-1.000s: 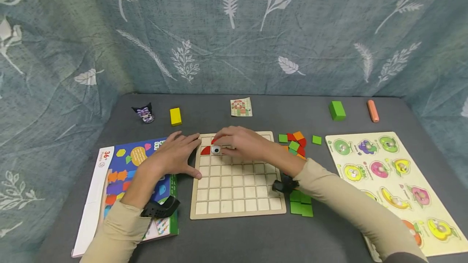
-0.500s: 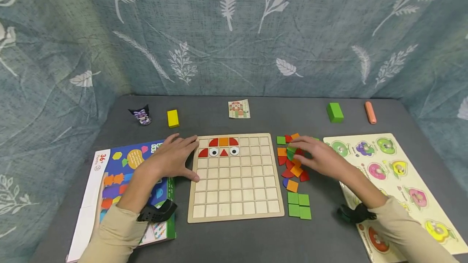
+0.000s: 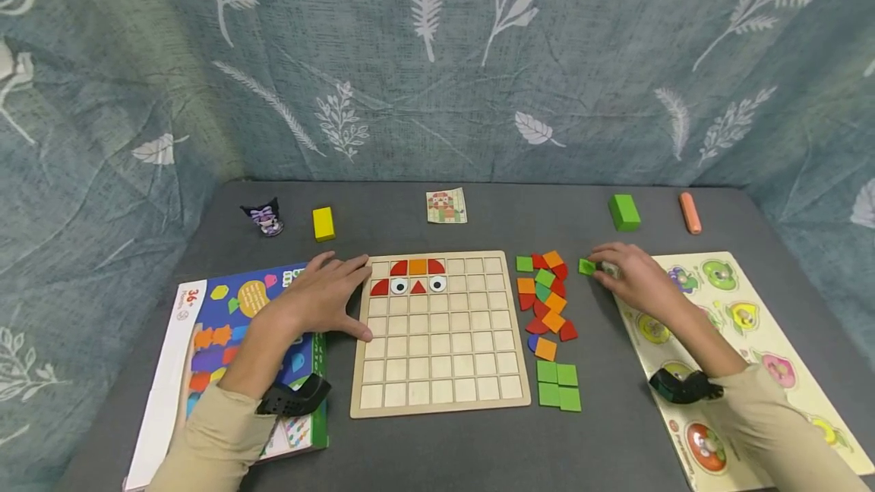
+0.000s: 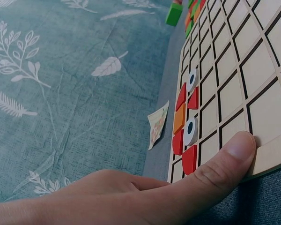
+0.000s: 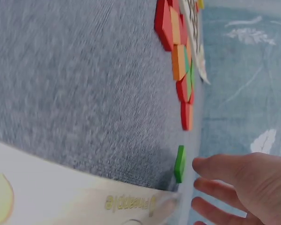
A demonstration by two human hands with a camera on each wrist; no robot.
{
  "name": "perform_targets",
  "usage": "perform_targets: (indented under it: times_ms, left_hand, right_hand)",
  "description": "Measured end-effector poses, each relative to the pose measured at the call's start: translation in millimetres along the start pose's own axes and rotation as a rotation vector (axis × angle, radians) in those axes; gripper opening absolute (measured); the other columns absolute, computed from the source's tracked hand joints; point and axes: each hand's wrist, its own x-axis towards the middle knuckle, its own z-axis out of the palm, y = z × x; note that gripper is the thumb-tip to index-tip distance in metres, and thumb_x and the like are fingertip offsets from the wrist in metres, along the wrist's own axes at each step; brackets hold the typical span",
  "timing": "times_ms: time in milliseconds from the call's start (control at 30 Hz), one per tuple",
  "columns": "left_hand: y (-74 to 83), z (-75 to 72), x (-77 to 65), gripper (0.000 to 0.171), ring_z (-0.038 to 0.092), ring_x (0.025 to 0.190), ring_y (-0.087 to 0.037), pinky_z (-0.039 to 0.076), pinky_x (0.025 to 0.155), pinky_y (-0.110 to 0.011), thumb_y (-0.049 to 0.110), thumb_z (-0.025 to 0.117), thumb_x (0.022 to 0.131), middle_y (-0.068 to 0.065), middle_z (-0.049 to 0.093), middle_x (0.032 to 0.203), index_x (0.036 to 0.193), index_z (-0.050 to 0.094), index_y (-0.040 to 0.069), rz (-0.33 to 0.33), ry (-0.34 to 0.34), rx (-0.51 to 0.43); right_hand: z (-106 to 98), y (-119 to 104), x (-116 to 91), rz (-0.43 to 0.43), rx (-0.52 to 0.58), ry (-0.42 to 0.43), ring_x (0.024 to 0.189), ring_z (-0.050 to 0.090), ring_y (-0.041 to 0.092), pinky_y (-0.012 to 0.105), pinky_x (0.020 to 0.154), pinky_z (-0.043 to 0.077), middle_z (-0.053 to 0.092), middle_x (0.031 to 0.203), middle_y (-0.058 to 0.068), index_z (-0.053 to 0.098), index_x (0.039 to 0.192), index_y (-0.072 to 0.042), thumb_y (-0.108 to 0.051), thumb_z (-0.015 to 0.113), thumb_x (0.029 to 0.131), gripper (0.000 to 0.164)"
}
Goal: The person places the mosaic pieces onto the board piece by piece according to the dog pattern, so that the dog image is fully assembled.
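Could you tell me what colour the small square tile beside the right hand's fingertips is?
Green. The small square tile shows best in the head view.

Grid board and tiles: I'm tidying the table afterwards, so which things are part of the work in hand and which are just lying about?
In use: grid board, loose tile pile, green tile by the right hand, left hand.

Lying about: yellow block, green block, figurine, fruit puzzle.

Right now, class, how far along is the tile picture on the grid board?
Done: seven tiles fill the top rows of the grid board, two eyes included. In hand: the right hand reaches the lone green tile; the left hand steadies the board. Left: most squares, with the tile pile waiting.
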Motion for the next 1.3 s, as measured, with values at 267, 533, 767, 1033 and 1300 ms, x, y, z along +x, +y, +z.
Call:
perform_targets:
  times_ms: [267,533,767,1033,1300]
  left_hand:
    - [-0.2,-1.4,-0.4,0.103,0.041,0.137,-0.04,0.015,0.12,-0.06,0.062,0.076,0.07,-0.02,0.036,0.154,0.145,0.042,0.0,0.0,-0.015,0.005]
    - [-0.9,-3.2,-4.6,0.102,0.042,0.136,-0.041,0.016,0.119,-0.061,0.06,0.077,0.071,-0.021,0.037,0.154,0.145,0.042,-0.001,-0.004,-0.008,0.003]
    - [1.0,-3.8,-0.4,0.102,0.041,0.137,-0.041,0.016,0.119,-0.06,0.061,0.076,0.071,-0.021,0.036,0.154,0.145,0.041,-0.001,0.01,-0.023,0.007]
    - [-0.2,-3.8,1.4,0.102,0.041,0.138,-0.039,0.016,0.12,-0.059,0.062,0.075,0.071,-0.02,0.035,0.155,0.145,0.041,0.0,0.012,-0.025,0.022]
    - [-1.2,-3.5,-1.4,0.101,0.041,0.138,-0.038,0.016,0.12,-0.058,0.062,0.075,0.072,-0.019,0.035,0.155,0.146,0.041,0.001,0.002,-0.037,0.03]
  right_hand:
    - [3.1,8.3,4.5,-0.03,0.001,-0.036,0.099,0.064,0.041,0.055,0.089,0.051,0.071,0.104,0.022,0.074,0.094,0.0,0.0,0.072,0.082,0.012]
    - [-6.0,0.4,16.7,-0.015,-0.104,-0.119,0.091,0.061,0.033,0.045,0.072,0.054,0.069,0.097,0.015,0.074,0.094,-0.004,-0.003,0.073,0.082,0.013]
    - [-14.7,-34.4,41.3,-0.033,-0.001,-0.097,0.085,0.062,0.028,0.039,0.066,0.053,0.067,0.105,0.016,0.072,0.109,-0.004,-0.007,0.068,0.086,0.024]
    - [33.1,-140.0,74.7,-0.396,0.083,-0.12,0.084,0.056,0.016,0.02,0.063,0.044,0.066,0.104,0.004,0.074,0.108,-0.014,-0.013,0.067,0.087,0.022]
    - [74.3,-202.6,113.3,-0.636,-0.031,-0.184,0.085,0.056,0.012,0.018,0.067,0.048,0.063,0.099,0.0,0.075,0.108,-0.018,-0.015,0.065,0.09,0.02]
